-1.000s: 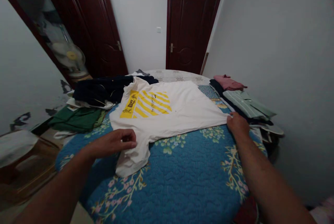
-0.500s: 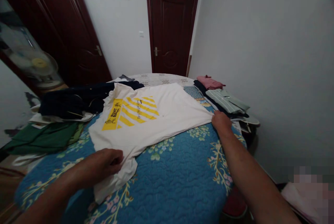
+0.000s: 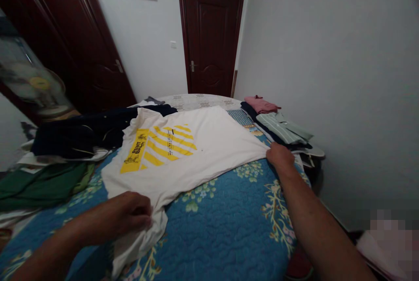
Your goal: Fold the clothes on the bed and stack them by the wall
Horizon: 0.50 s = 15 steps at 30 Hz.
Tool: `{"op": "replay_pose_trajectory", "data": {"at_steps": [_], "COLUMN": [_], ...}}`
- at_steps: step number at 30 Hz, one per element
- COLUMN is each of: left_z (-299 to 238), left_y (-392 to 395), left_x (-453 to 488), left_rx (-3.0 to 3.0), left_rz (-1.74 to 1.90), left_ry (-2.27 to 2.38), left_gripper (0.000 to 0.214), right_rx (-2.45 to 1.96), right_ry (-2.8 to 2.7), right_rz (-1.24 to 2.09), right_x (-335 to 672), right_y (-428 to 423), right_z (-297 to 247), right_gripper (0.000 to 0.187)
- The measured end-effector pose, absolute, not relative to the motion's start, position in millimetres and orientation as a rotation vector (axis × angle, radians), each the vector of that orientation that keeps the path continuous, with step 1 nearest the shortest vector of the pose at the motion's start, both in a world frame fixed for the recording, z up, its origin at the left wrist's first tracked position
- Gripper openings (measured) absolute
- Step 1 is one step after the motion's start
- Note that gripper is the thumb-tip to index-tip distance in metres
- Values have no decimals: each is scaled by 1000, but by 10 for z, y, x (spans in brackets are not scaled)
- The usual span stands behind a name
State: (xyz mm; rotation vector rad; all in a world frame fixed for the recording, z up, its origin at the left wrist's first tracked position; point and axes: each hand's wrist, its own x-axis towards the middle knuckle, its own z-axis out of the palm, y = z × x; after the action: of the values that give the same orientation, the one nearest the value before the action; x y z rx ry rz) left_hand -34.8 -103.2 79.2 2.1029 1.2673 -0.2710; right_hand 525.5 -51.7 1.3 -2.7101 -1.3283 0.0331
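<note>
A white T-shirt (image 3: pixel 203 145) with a yellow striped print lies spread flat on a bed with a blue floral quilt (image 3: pixel 225 224). My left hand (image 3: pixel 131 215) is closed, pinching the shirt's near sleeve area at the lower left. My right hand (image 3: pixel 278 156) is closed on the shirt's hem corner at the right, holding the cloth taut between both hands.
A stack of folded clothes (image 3: pixel 283 126) with a pink piece on top lies at the bed's right edge. Dark navy garments (image 3: pixel 81 132) and a green one (image 3: pixel 42 185) are heaped at the left. A fan (image 3: pixel 36 89) stands left; two dark doors and a wall clock are behind.
The view has swung right and down. My left hand has drawn the sleeve side nearer to me, and the shirt lies a little lower and more stretched. My right hand keeps its grip.
</note>
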Motion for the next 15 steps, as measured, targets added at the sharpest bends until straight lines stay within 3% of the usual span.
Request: {"op": "replay_pose_trajectory", "data": {"at_steps": [5,8,12,15], "left_z": [782,579,186,-65], "left_y": [-595,-242,54,98], "left_x": [-142,41,266,339], "left_rx": [2284,2420,2563,2616], "left_rz": [248,543,537,431], "left_ry": [1389,1458,1520,1634], "left_gripper": [48,51,64,66], "right_rx": [-2611,-2258,-1665,-1481], "right_ry": [-1372,-1644,-2033,-2219], "right_rz": [-271,-439,-359,-169], "right_x": [5163,4926,4281,3687], "right_y": [-563,-460,-176,23], "right_z": [89,146,131,48], "right_gripper": [40,36,41,47]}}
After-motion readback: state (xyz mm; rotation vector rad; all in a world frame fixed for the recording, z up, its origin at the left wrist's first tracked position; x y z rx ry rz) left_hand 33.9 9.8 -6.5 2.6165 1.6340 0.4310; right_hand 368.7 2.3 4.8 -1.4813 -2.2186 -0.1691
